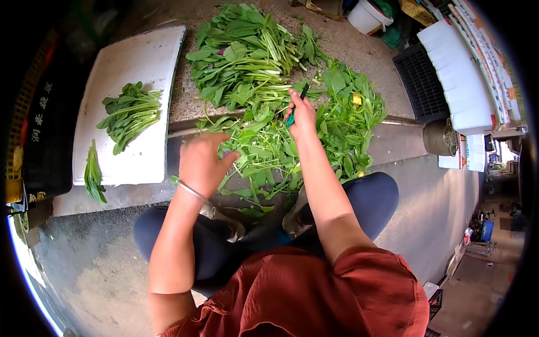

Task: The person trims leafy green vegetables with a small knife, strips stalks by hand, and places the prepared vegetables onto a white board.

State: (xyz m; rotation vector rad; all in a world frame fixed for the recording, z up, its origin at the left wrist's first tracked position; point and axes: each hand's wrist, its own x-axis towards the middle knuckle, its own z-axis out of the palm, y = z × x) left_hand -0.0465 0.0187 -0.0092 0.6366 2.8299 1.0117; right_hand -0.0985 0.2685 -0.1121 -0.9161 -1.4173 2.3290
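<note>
Over the near edge of the pile of loose leaves and stems [269,149], my left hand [202,163] is open, thumb apart from the fingers, with nothing visible in it. My right hand [303,115] is closed around a slim tool, apparently a small knife [304,91], with a dark end pointing up and a green part below. Just beyond that hand lies a big heap of leafy greens [241,56], stems mostly toward the right. More loose leaves [348,112] spread out on the right. A bunch of greens [132,115] rests on the white foam board [129,62] at the left.
A small bunch of greens [93,174] hangs over the board's near edge. Black and yellow crates [42,129] stand far left. At the right are a black crate [418,84], white foam boxes [457,73] and a round container [441,139]. A white bucket [369,17] stands behind.
</note>
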